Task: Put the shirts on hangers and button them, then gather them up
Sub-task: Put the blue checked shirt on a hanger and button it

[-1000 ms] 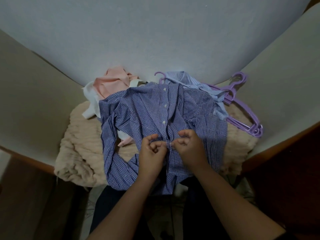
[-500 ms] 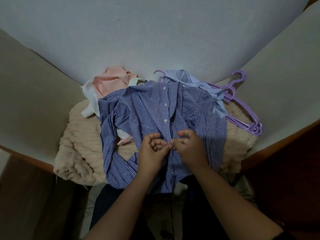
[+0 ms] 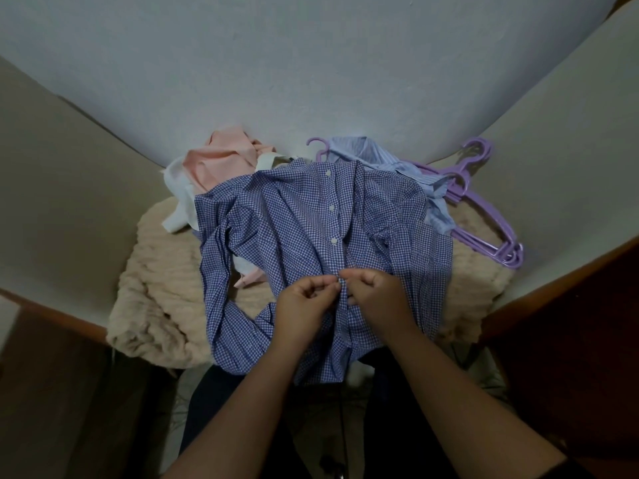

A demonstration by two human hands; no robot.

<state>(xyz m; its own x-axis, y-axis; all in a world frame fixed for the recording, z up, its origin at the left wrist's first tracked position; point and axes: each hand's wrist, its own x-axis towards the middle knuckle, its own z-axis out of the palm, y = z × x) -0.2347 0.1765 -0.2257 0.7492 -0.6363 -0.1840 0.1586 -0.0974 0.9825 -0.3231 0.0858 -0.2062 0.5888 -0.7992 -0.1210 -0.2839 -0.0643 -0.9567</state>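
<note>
A: Position of the main garment?

B: Blue gingham shirt (image 3: 304, 223) lies front-up across a cream fuzzy blanket (image 3: 155, 281), collar toward the wall, hem hanging off the near edge. Three white buttons (image 3: 332, 207) show fastened along the placket above the hands. Left sleeve runs down the blanket's left part and doubles back near the left wrist.

A: Hands?

B: Left hand (image 3: 304, 302) is curled, thumb and forefinger pinching the placket edge at mid-shirt. Right hand (image 3: 375, 292) is curled likewise, fingers gripping the opposite placket edge. Knuckles nearly touch. The button between them is hidden by the fingertips; cannot tell if it is through its hole.

A: Is the shirt on a hanger?

B: A purple hook (image 3: 316, 146) pokes out just behind the collar, but whether it belongs to this shirt or the one behind, I cannot tell.

A: Other clothing?

B: Light blue striped shirt (image 3: 390, 164) behind and right of the gingham one, partly under it. Pink shirt (image 3: 221, 160) bunched at the back left, against the wall. White garment (image 3: 179, 198) beside and under the pink one.

A: Spare hangers?

B: Stack of purple hangers (image 3: 484, 216) at the blanket's right edge, hooks toward the wall, touching the striped shirt.
</note>
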